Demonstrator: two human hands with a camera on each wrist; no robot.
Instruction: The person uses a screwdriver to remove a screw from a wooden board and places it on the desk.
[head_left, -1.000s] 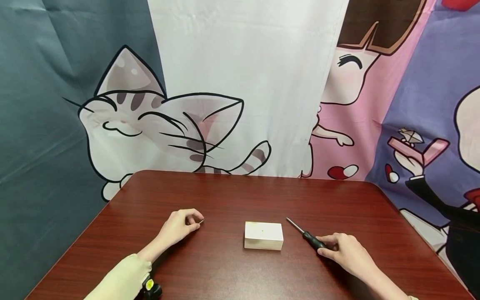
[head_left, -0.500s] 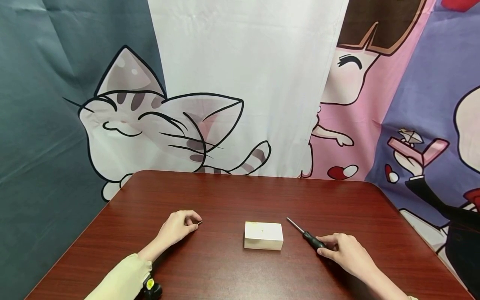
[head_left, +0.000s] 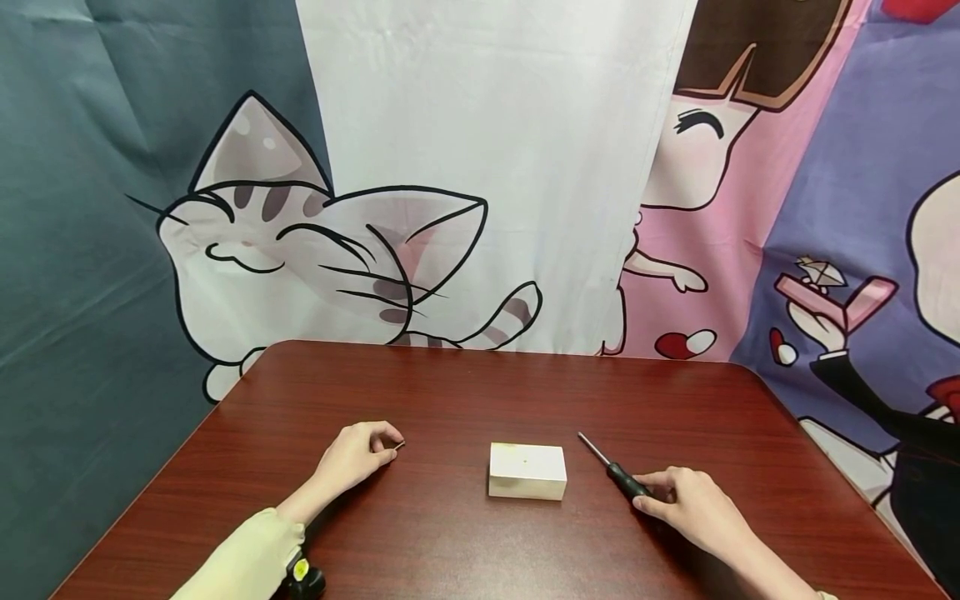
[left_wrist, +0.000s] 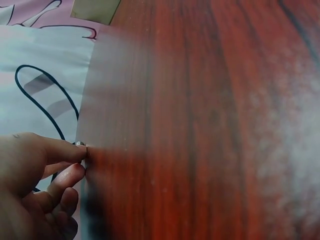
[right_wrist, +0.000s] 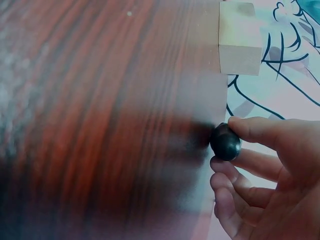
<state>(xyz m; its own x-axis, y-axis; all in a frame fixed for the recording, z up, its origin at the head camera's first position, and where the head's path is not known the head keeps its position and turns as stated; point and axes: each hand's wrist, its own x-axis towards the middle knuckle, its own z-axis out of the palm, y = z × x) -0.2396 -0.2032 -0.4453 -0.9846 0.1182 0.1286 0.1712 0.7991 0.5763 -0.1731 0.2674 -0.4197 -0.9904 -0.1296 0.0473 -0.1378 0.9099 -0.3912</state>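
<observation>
My left hand [head_left: 362, 450] pinches a small, thin metal screw [head_left: 400, 445] between thumb and forefinger, over the left part of the table. In the left wrist view only a shiny bit of the screw [left_wrist: 80, 144] shows at the fingertips. My right hand [head_left: 693, 504] grips a screwdriver by its black handle [head_left: 626, 482], its metal shaft [head_left: 595, 450] pointing away and to the left. The right wrist view shows the rounded handle end [right_wrist: 226, 142] between thumb and fingers. Between the hands lies a pale wooden block [head_left: 527, 472] with a tiny dark spot on top.
The reddish-brown wooden table [head_left: 450, 383] has rounded far corners. Behind it hangs a cartoon-printed cloth [head_left: 495, 125]. A black wrist device [head_left: 306, 579] with a yellow dot sits by the left sleeve [head_left: 247, 554].
My left hand has drawn back slightly to the left, and the screw in it shows at a slightly different angle. The screwdriver's tip has swung a little to the right; the block stays put.
</observation>
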